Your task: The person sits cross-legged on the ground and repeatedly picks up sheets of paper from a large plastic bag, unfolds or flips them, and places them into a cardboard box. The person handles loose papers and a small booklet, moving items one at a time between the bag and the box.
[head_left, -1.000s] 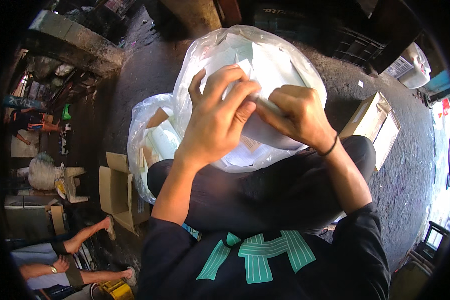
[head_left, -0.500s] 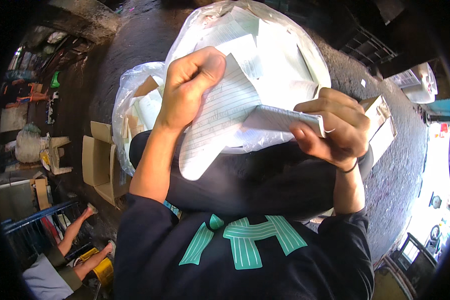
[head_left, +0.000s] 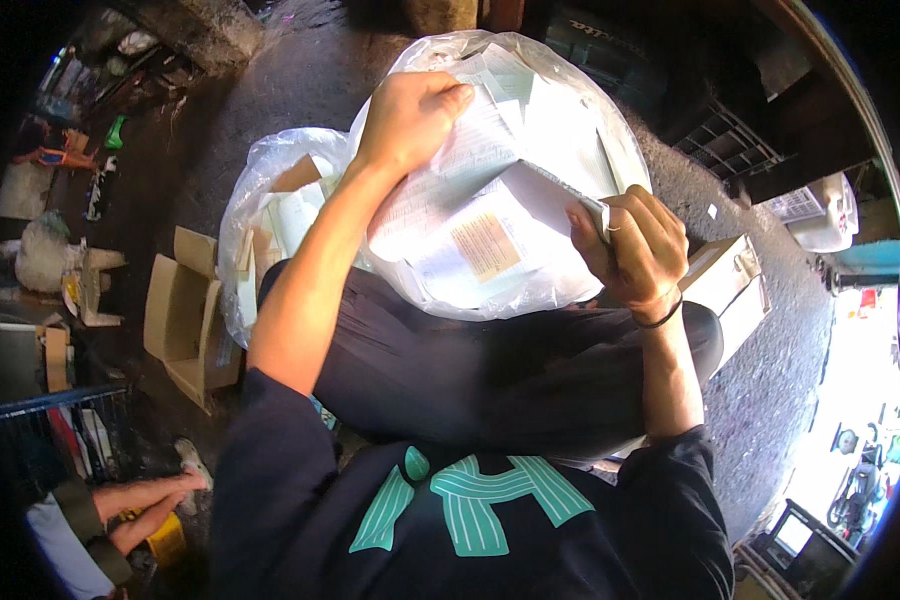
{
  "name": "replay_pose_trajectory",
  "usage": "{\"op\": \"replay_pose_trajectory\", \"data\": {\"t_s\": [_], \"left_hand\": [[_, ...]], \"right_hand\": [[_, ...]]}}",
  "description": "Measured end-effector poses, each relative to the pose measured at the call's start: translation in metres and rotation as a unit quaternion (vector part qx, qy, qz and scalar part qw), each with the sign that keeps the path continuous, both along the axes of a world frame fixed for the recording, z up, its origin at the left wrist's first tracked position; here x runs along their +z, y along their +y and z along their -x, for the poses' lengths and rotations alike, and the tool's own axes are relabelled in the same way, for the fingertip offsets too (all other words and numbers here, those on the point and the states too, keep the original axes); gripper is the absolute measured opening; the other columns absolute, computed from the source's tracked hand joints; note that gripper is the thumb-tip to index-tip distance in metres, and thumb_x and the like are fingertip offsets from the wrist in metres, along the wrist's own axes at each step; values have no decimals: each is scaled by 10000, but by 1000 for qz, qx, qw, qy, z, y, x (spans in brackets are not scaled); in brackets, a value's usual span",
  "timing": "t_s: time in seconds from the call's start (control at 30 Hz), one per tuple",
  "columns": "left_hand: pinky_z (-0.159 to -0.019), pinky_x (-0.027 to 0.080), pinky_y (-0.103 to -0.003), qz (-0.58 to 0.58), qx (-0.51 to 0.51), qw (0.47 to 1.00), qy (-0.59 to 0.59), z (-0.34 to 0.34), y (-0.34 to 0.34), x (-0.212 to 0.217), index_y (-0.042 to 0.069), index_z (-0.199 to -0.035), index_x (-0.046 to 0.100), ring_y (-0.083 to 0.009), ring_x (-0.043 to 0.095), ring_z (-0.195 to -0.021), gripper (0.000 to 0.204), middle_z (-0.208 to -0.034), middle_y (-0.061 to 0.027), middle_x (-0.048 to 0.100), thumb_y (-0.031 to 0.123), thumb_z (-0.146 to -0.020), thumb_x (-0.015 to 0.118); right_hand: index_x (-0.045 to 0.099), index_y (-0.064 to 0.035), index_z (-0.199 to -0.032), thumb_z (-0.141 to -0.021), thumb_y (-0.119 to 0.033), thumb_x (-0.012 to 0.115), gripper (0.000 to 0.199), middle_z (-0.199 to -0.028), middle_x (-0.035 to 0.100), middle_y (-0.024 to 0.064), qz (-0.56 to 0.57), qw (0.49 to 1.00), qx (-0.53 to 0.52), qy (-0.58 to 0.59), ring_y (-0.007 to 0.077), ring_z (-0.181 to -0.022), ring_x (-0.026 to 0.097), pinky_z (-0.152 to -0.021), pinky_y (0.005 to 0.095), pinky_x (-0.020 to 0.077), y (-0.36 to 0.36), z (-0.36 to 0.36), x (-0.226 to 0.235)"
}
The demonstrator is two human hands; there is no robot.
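Note:
My left hand grips a printed white paper sheet and holds it up over a large clear plastic bag full of white papers that rests on my lap. My right hand is closed on a thin stack of folded papers at the bag's right side. The sheet stretches between the two hands. A page with a yellowish label lies just below it in the bag.
A second clear bag of paper and cardboard sits at my left knee. An open cardboard box stands left of it, another box at the right. Another person's forearms show at the lower left. The ground is dark concrete.
My left hand has pulled the sheet up and away from the stack. My right hand has drawn the folded stack to the right, so the two hands are now apart.

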State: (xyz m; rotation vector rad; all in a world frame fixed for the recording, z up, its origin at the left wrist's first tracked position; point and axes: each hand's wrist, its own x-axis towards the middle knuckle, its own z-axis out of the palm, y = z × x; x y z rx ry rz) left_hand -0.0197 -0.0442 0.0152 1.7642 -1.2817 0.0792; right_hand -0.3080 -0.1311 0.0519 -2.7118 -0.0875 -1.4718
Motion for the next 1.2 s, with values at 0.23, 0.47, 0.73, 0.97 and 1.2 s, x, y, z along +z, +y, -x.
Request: {"op": "replay_pose_trajectory", "data": {"t_s": [0.23, 0.47, 0.73, 0.97, 1.2], "left_hand": [[-866, 556, -541, -52, 407, 911, 44, -139, 19, 5, 41, -995, 779, -454, 730, -985, 300, -1010, -240, 764, 299, -938, 636], [-1072, 475, -511, -253, 263, 931, -19, -117, -10, -76, 32, -1346, 624, -461, 610, -1250, 507, -1333, -269, 648, 368, -970, 674], [-1016, 503, -413, 173, -157, 930, -285, 78, -2, 35, 75, -1346, 672, -305, 641, -1191, 559, -1305, -123, 645, 66, -810, 834], [-969, 490, -442, 106, -207, 960, -155, 114, 4, 36, 52, -1207, 681, -328, 635, -1109, 497, -1227, -109, 637, 111, -756, 879], [-802, 541, -368, 0, -234, 971, -50, 90, 13, 40, 5, -1028, 711, -275, 683, -944, 184, -1015, -95, 675, -23, -853, 760]], "right_hand": [[533, 72, -714, -1041, -76, 547, 359, -602, 526, 152, -41, 977, -70, -198, 224, -495, 526, -440, 339, 412, 7, 41, 12], [574, 41, -711, -1058, -173, 636, 412, -610, 531, 91, -81, 949, -196, -232, 171, -502, 499, -469, 302, 364, -22, 36, -8], [704, 57, -888, -980, -158, 758, 240, -758, 698, 144, -135, 961, -166, -173, 187, -607, 667, -555, 277, 504, -17, 23, -18], [703, 57, -967, -956, -159, 783, 231, -827, 722, 158, -184, 958, -145, -165, 224, -681, 706, -621, 301, 538, -5, 20, -34], [545, -15, -797, -1129, -272, 528, 420, -714, 466, -34, -495, 849, -132, -129, 44, -671, 398, -563, 231, 315, -13, 12, -30]]}}
